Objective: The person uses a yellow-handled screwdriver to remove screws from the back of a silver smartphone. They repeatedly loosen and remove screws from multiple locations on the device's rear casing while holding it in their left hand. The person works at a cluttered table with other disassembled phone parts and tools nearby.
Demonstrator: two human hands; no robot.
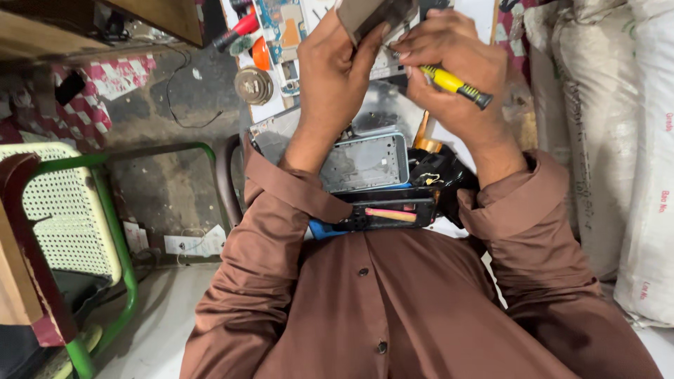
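Brown shirt (393, 309); phone (372, 14) half out of frame

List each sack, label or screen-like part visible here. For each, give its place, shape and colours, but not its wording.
White woven sacks: stacked along the right edge, bulging, with small red print.
Grey phone frame: below the left hand, rectangular, no lit screen.
Blue circuit board: top centre, rectangular.
Screwdriver: in the right hand, yellow and black.
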